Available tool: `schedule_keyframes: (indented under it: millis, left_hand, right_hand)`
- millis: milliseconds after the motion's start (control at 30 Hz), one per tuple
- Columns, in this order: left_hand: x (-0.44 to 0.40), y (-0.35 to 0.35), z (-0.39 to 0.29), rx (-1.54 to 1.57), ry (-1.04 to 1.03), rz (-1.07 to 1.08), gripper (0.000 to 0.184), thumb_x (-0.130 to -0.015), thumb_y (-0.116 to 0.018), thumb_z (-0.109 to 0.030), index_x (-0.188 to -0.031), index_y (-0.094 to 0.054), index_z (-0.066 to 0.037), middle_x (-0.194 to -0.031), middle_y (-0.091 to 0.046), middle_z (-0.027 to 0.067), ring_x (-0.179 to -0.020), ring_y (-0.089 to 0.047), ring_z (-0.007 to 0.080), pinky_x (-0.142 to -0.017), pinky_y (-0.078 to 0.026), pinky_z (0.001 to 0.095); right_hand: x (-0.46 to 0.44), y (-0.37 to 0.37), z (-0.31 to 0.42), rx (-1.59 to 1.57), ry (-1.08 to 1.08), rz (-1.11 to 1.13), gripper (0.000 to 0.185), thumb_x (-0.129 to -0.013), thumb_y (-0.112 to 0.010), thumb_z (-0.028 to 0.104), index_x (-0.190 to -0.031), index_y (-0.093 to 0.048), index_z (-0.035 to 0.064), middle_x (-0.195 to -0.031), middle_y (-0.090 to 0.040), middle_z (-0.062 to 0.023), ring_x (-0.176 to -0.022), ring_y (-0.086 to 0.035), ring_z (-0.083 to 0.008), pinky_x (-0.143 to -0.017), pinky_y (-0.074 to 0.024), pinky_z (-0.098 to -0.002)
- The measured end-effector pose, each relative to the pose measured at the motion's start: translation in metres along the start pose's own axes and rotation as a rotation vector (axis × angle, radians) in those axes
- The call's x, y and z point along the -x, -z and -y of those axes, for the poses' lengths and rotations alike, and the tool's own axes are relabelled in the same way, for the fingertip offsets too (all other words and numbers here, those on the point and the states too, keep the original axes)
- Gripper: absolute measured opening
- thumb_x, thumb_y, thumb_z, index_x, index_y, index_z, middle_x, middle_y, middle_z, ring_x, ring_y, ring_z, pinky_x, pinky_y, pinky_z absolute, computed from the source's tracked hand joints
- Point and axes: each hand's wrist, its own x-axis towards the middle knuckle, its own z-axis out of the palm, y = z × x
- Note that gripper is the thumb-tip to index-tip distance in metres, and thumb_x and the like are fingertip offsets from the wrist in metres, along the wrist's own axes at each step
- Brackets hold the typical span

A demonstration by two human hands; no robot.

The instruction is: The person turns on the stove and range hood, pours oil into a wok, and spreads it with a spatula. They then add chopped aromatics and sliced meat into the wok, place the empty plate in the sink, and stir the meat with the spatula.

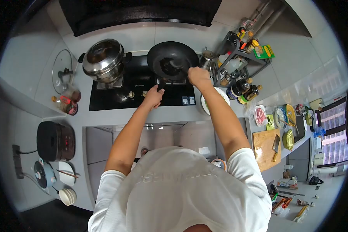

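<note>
The pan (167, 53) is placed over the right burner of the stove (114, 96). Its handle (162, 84) is gripped by the left hand (153, 97); a spatula (177, 63) is clasped by the right hand (200, 76). Stiffness and some weight are suggested; the pan is best held by that handle.

Pale counter (143, 115), black stove (116, 98), cutting board (264, 145)
</note>
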Motion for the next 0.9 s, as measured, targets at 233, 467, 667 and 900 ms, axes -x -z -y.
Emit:
schedule_keyframes:
  millis: [233, 467, 667, 900]
  left_hand:
    - [0.005, 0.001, -0.006, -0.023, 0.01, -0.011, 0.06, -0.102, -0.059, -0.026, -0.154, -0.036, -0.007, -0.069, -0.054, 0.0052, -0.043, -0.046, 0.0134, -0.035, -0.035, 0.0301]
    - [0.003, 0.002, -0.006, -0.005, -0.001, 0.006, 0.055, -0.102, -0.059, -0.025, -0.15, -0.04, -0.005, -0.066, -0.052, 0.0046, -0.042, -0.046, 0.0131, -0.035, -0.034, 0.0302]
    - [0.007, 0.002, -0.01, -0.021, 0.012, 0.0, 0.051, -0.103, -0.058, -0.026, -0.147, -0.043, -0.005, -0.067, -0.052, 0.0045, -0.042, -0.045, 0.0129, -0.035, -0.034, 0.0301]
    - [0.0, 0.004, -0.005, -0.03, 0.005, 0.027, 0.047, -0.103, -0.058, -0.026, -0.143, -0.046, -0.005, -0.069, -0.052, 0.0044, -0.044, -0.046, 0.0127, -0.035, -0.034, 0.0296]
  right_hand:
    - [0.009, 0.01, 0.009, -0.112, 0.087, 0.024, 0.026, -0.092, -0.057, 0.015, -0.109, -0.076, 0.0056, -0.113, -0.073, -0.0201, -0.106, -0.072, -0.036, -0.088, -0.0577, -0.0459]
    - [0.0, 0.012, 0.018, -0.09, 0.014, 0.001, 0.025, -0.091, -0.057, 0.011, -0.108, -0.076, 0.0059, -0.114, -0.073, -0.02, -0.108, -0.071, -0.0363, -0.089, -0.0572, -0.0462]
    - [0.002, 0.0, 0.02, -0.109, 0.063, 0.027, 0.028, -0.094, -0.054, 0.015, -0.108, -0.076, 0.006, -0.113, -0.073, -0.0197, -0.107, -0.071, -0.0364, -0.09, -0.0569, -0.046]
    - [-0.013, 0.009, 0.022, -0.035, 0.001, 0.03, 0.027, -0.093, -0.058, 0.017, -0.112, -0.077, 0.0172, -0.115, -0.073, -0.0161, -0.109, -0.071, -0.0346, -0.092, -0.0565, -0.0456]
